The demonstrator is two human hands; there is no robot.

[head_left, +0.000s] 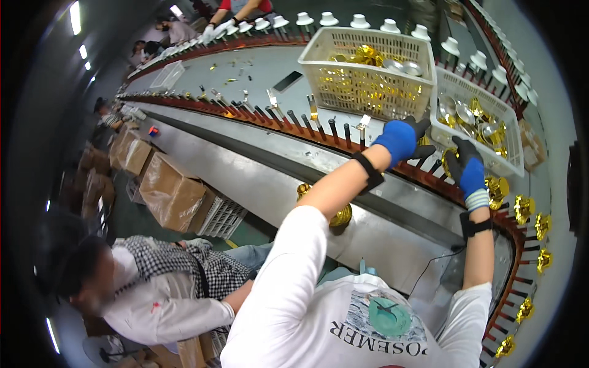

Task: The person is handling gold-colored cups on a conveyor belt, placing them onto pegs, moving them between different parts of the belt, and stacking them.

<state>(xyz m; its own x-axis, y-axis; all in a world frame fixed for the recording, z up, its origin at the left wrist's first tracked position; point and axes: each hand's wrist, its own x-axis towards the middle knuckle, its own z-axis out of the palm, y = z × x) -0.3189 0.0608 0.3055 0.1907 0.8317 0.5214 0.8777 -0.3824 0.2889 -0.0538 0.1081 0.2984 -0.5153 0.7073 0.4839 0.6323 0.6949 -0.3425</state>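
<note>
Both my hands wear blue gloves with dark finger coatings and reach over a row of upright dark pegs (pixel 334 130). My left hand (pixel 402 140) is curled round a shiny gold metal part (pixel 423 141), mostly covered by the fingers. To its right, my right hand (pixel 470 167) grips another gold part (pixel 447 161) close to the pegs. Just beyond my hands stands a white plastic crate (pixel 513 154) holding gold and silvery parts. A larger white crate (pixel 308 64) with more gold pieces is to its left.
Gold cup-like parts (pixel 523 209) sit on pegs along the right bend of the line. White caps (pixel 359 22) top the far row. A phone (pixel 288 81) lies on the grey surface. Gold pieces (pixel 341 216) rest on the metal bench by my left forearm. A co-worker (pixel 165 279) is at left.
</note>
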